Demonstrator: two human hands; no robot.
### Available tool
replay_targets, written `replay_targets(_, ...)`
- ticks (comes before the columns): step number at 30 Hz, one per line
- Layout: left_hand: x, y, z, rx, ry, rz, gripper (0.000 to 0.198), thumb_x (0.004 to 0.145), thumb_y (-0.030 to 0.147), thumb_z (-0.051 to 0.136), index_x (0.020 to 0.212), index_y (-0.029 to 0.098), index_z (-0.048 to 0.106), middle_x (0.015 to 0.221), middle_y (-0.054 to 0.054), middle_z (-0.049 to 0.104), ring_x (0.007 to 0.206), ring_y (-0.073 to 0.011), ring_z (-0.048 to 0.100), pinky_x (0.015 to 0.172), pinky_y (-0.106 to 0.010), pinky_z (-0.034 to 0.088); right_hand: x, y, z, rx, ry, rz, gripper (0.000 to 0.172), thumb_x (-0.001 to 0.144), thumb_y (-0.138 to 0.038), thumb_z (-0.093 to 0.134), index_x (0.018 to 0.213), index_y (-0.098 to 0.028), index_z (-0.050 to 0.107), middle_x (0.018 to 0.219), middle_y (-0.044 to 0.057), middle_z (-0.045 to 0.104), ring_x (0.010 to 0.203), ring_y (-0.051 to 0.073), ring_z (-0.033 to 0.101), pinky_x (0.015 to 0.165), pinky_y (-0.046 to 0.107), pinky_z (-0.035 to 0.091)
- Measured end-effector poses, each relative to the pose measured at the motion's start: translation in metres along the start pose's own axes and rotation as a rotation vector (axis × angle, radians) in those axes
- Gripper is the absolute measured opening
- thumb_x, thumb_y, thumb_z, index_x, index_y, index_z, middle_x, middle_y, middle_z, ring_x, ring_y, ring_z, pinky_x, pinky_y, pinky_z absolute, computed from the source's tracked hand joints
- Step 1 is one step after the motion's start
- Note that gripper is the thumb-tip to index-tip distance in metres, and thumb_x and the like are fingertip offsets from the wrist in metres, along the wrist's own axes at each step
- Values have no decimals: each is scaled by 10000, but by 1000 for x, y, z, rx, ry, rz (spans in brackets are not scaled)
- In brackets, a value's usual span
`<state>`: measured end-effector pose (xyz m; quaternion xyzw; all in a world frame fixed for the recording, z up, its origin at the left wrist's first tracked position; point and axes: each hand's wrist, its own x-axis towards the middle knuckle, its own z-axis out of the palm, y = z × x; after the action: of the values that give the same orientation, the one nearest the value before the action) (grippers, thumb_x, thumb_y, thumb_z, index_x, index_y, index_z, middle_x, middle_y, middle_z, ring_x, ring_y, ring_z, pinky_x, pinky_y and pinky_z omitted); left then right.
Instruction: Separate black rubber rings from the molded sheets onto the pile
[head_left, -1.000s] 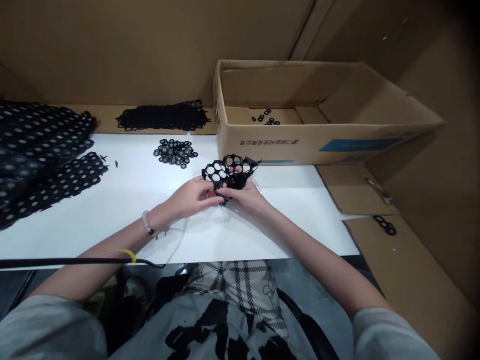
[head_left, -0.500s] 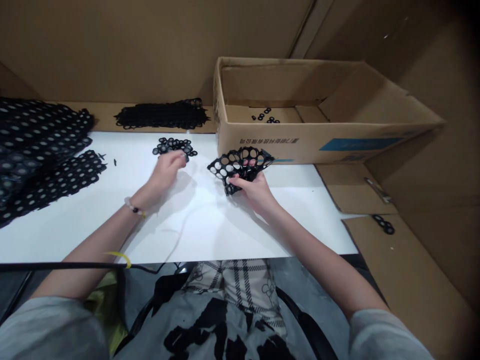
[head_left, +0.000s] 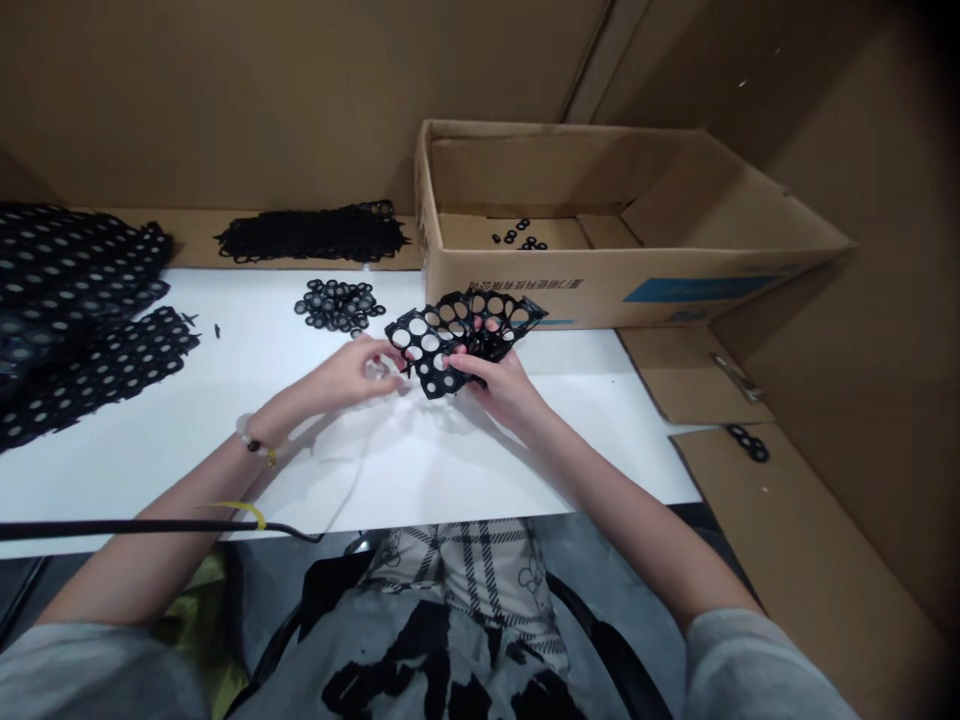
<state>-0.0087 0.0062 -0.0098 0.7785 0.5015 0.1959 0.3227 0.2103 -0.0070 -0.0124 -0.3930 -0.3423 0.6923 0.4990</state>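
My right hand (head_left: 510, 388) grips a black perforated sheet (head_left: 427, 335), bent and bunched where the fingers wrap round it. Many of its round holes are empty, while several rings still fill the lower left part. At the sheet's left edge is my left hand (head_left: 352, 375), thumb and fingers curved apart with a gap between them. Its fingertips are close to the edge; whether they touch it I cannot tell. Behind that hand lies a pile of small black rings (head_left: 341, 305) on the white tabletop (head_left: 300, 470).
A cardboard box (head_left: 525, 270) with a few black pieces inside stands at the back right. Black dotted sheets (head_left: 75, 270) are heaped at left, and a stack of black strips (head_left: 311, 235) lies at the back. Joined black rings (head_left: 748, 443) and tweezers (head_left: 737, 377) rest on cardboard at right.
My left hand has come from the ring pile toward me and right, to the sheet's edge, and its fingers have spread. My right hand still holds the sheet, which has turned slightly.
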Motion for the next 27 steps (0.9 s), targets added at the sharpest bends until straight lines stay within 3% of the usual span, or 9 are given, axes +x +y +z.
replay_targets(2, -2, 6, 11, -250, -57, 13, 366, 760, 468, 680, 972, 172, 653, 978, -63, 667, 872, -221, 586, 802, -366, 488, 1, 2, 0, -13, -13, -16, 502, 522, -179, 800, 924, -271, 512, 737, -80, 503, 754, 116, 567, 822, 295, 498)
replay_targets(6, -3, 9, 28, -534, 23, -51, 292, 767, 438, 688, 794, 154, 627, 790, -35, 666, 739, -176, 594, 702, -310, 481, 4, 12, -3, -91, 19, -21, 535, 518, -175, 788, 975, -255, 522, 808, -71, 574, 800, 118, 583, 845, 290, 488)
replay_targets(14, -3, 11, 24, -654, 134, -155, 295, 615, 378, 804, 738, 146, 668, 719, -22, 680, 712, -174, 605, 691, -294, 486, 3, 19, -4, -202, -82, 32, 593, 502, -221, 852, 985, -244, 509, 793, -62, 620, 828, 156, 632, 864, 344, 505)
replay_targets(18, -1, 10, 27, -689, 75, -151, 230, 676, 363, 736, 700, 157, 636, 701, -26, 650, 671, -157, 579, 648, -285, 463, 3, 18, -3, -197, -56, 7, 555, 486, -212, 853, 932, -233, 523, 815, -55, 622, 821, 146, 611, 860, 338, 496)
replay_targets(20, -2, 10, 28, -648, 140, -112, 204, 706, 341, 709, 764, 168, 618, 731, -20, 627, 676, -152, 568, 627, -281, 450, 4, 19, -3, -172, -38, 6, 555, 481, -200, 851, 926, -229, 521, 828, -58, 622, 820, 134, 603, 863, 323, 487)
replay_targets(22, -5, 12, 27, -488, 349, -16, 221, 713, 289, 718, 857, 185, 588, 782, -9, 594, 700, -144, 542, 622, -275, 430, 5, 20, -3, -149, -22, 27, 562, 474, -194, 850, 923, -224, 512, 814, -64, 612, 804, 125, 597, 857, 311, 481)
replay_targets(24, -10, 14, 23, -236, 611, 190, 219, 721, 227, 725, 846, 204, 547, 769, 11, 556, 692, -137, 494, 640, -288, 404, 7, 21, -4, -148, -1, 48, 558, 477, -206, 842, 916, -221, 499, 783, -71, 595, 780, 124, 590, 841, 308, 479)
replay_targets(25, -13, 15, 21, -107, 685, 347, 199, 732, 201, 715, 801, 210, 529, 734, 21, 545, 674, -137, 472, 652, -300, 391, 8, 21, -4, -158, 12, 51, 553, 480, -214, 836, 914, -221, 494, 771, -73, 587, 771, 126, 586, 831, 308, 477)
replay_targets(27, -18, 17, 18, 132, 665, 694, 198, 752, 181, 692, 702, 215, 504, 644, 32, 544, 643, -147, 451, 652, -324, 361, 9, 22, -6, -190, 25, 38, 536, 489, -229, 822, 910, -220, 491, 764, -70, 583, 769, 131, 580, 817, 309, 475)
